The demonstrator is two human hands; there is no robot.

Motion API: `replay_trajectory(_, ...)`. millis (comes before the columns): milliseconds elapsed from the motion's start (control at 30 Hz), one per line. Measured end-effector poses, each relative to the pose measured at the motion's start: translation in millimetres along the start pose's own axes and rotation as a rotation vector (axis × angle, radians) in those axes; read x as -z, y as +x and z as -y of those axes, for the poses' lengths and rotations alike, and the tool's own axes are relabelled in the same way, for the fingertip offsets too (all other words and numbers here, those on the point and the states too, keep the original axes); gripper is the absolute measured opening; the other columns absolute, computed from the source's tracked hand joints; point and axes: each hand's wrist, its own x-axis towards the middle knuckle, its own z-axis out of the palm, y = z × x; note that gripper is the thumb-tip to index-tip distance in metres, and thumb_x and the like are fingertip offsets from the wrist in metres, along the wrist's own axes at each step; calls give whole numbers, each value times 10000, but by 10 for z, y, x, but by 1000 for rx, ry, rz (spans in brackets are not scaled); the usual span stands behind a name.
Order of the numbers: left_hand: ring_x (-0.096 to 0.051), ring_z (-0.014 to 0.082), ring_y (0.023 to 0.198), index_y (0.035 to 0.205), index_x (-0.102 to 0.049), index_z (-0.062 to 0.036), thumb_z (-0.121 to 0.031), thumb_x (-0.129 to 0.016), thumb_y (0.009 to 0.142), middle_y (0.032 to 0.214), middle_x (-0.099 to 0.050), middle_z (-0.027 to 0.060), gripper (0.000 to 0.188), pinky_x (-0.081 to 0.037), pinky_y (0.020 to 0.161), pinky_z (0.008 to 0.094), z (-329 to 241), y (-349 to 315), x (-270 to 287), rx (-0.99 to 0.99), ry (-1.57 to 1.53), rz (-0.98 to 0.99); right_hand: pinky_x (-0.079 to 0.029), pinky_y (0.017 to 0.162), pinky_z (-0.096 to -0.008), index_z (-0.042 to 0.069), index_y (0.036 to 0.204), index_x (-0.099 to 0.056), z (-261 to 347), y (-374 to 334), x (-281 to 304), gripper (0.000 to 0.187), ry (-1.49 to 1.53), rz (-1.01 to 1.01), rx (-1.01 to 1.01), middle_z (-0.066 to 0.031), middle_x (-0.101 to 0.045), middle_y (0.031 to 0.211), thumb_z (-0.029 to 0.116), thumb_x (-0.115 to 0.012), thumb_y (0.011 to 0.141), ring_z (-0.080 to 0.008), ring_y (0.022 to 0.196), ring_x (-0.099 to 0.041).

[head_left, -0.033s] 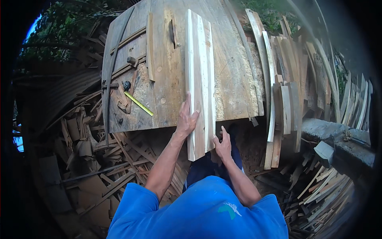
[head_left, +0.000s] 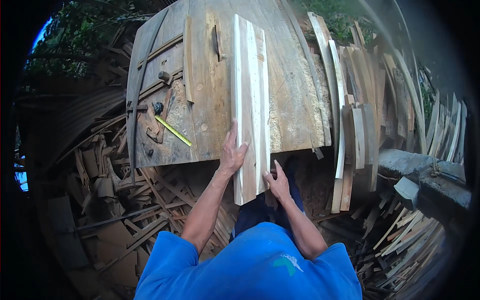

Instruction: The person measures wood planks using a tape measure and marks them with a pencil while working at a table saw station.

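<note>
Long pale wooden boards (head_left: pixel 248 100) lie side by side, lengthwise on the worktable (head_left: pixel 215 75), with their near ends sticking out past its front edge toward my body. My left hand (head_left: pixel 232 155) grips the left side of the boards, thumb over the top face and fingers along the edge. Against the right edge, near the close end, my right hand (head_left: pixel 278 183) presses with its thumb side, the index finger pointing forward. The undersides of the boards are hidden.
A yellow tape measure (head_left: pixel 172 131) is pulled out on the table's left, near a hammer-like tool (head_left: pixel 165 76) and narrow wooden strips (head_left: pixel 188 60). Sawdust covers the right side. Stacked planks (head_left: pixel 360 135) stand to the right; scrap wood (head_left: pixel 145 215) piles up at the lower left.
The boards have shifted slightly toward me and to the left, with my left hand moving along. My right hand's fingers have moved a little inward against the edge.
</note>
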Motion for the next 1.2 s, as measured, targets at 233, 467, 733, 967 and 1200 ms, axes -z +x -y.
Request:
replay_trajectory(233,-408,269,1428,1591,-185,20,-6,-561,905,1587,-358,215,783,-309,1184,359,785,-1219,118,180,-441,-25,-366,1143,-449,109,1598,-157,-591,-766,-547,861,28,170,23,-267,-445,1494,386,-640,942,-411,1367,-472)
replay_trajectory(467,-432,226,1395,1609,-162,-20,-17,-501,963,1566,-394,174,730,-333,1152,327,1342,-1951,55,396,-743,-59,-463,1063,-433,124,1601,-187,-672,-1324,-623,883,-175,135,-86,-280,-594,1348,325,-697,910,-413,1228,-609)
replay_trajectory(733,-405,225,1433,1590,-247,-30,-61,-474,1011,1573,-413,180,623,-323,1160,324,1608,-2190,-19,396,-592,-169,-547,932,-425,98,1585,-263,-682,-1511,-758,754,-302,26,147,-274,-665,1218,305,-644,968,-405,1095,-681)
replay_trajectory(967,-486,371,1348,1534,-341,31,-140,-613,934,1451,-481,263,681,-383,1127,382,1472,-1803,292,559,-186,-120,-548,900,-424,76,1578,-278,-495,-1378,-873,723,-251,58,62,-297,-675,1170,319,-615,986,-412,1047,-695)
replay_trajectory(1200,-255,427,1476,1523,-419,-100,-289,-698,882,1576,-299,233,724,-240,1206,525,1399,-257,587,-166,413,-180,-545,905,-427,84,1584,-257,-329,-1203,-1149,728,-279,85,42,-298,-681,1142,305,-603,983,-423,1044,-691)
